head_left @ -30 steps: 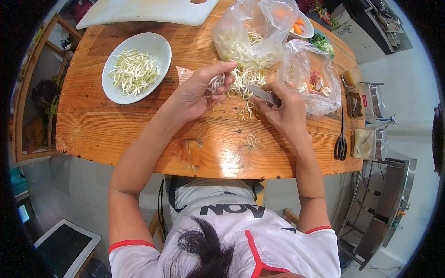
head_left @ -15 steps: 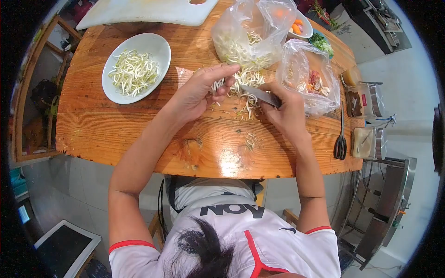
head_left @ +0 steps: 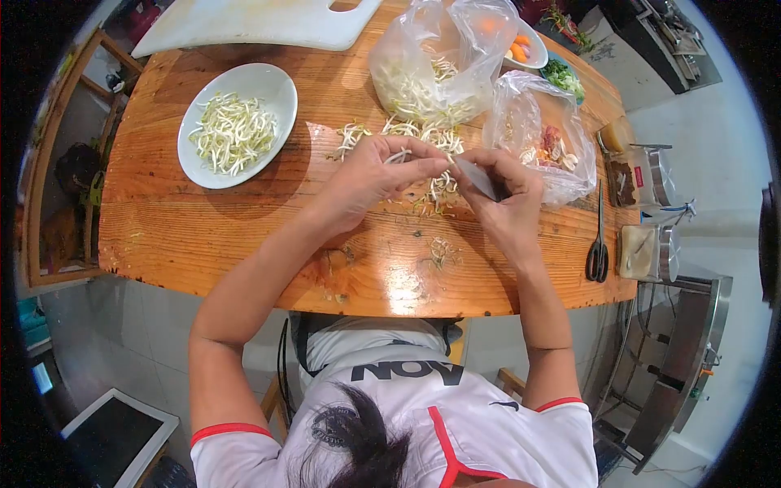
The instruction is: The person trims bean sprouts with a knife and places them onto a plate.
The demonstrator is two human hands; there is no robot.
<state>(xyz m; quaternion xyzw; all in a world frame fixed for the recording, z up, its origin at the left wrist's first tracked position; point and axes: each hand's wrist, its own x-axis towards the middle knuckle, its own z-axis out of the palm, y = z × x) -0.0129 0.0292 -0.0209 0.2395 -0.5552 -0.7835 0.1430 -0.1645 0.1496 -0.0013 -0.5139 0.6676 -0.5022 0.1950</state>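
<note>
Over the wooden table, my left hand is closed on bean sprouts, its thumb and forefinger pointing right. My right hand grips a knife; its grey blade points up and left, close by my left fingertips. Loose bean sprouts lie beneath and behind both hands. To the left, a white oval bowl holds a heap of sprouts. Behind my hands stands a clear plastic bag with more sprouts inside. The knife's handle is hidden in my right hand.
A white cutting board lies at the back left. Right of my hands are another plastic bag, black-handled scissors and lidded jars. Farther back are a bowl of orange pieces and chopped greens. Sprout scraps lie near the front.
My left hand has moved right and slightly down, its thumb and forefinger now meeting the knife's tip area. The knife has turned more upright in my right hand.
</note>
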